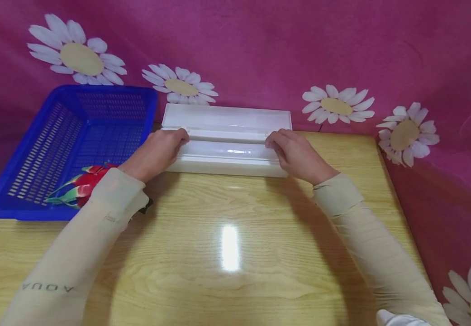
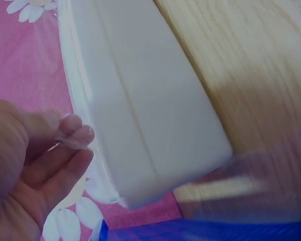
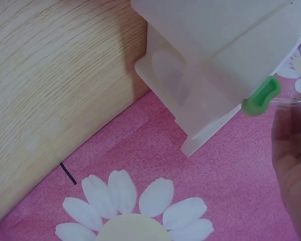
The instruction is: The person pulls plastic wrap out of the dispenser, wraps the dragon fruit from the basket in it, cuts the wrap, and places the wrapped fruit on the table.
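A long white cling film dispenser lies at the back of the wooden table, its lid raised toward the curtain. My left hand is at its left end, and the left wrist view shows thumb and fingers pinching clear film. At the right end, my right hand also holds the film, fingertips partly cut off in the right wrist view. A small green slider sits on the dispenser's edge close to those fingers. Glossy film spans the gap between both hands.
A blue plastic basket stands to the left, close to my left forearm. Inside it lies a red and green printed item. A pink curtain with white flowers hangs behind and right of the table.
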`<action>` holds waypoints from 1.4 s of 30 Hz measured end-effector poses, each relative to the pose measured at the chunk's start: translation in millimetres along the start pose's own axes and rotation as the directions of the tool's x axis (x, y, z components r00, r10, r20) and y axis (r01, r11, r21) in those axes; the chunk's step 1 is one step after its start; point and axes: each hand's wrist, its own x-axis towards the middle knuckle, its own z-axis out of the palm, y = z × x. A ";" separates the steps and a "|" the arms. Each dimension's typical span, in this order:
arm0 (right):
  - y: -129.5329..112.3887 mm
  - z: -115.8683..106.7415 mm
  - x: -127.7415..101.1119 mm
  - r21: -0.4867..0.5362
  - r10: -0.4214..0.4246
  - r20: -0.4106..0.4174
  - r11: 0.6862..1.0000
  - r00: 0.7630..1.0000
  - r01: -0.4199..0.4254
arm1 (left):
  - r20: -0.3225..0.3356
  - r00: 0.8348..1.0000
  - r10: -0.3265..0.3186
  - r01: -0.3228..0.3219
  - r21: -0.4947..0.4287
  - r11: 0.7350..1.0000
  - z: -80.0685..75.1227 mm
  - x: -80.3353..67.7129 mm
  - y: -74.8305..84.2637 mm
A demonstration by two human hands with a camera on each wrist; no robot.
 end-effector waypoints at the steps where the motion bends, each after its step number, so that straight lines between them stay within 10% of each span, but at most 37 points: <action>1: -0.2 -0.6 -0.2 0.006 0.007 0.009 1.000 1.000 -0.007 | 0.003 1.000 0.004 -0.004 -0.005 1.000 -0.9 0.3 0.0; 13: -1.2 0.2 -2.1 0.022 0.013 0.003 1.000 1.000 -0.013 | 0.104 0.995 0.011 -0.006 -0.049 0.999 3.8 -3.6 0.0; 42: -7.7 -19.6 -2.5 0.019 -0.047 -0.095 0.999 0.994 0.049 | -0.044 0.998 0.039 -0.041 -0.043 0.998 -27.8 -2.1 3.9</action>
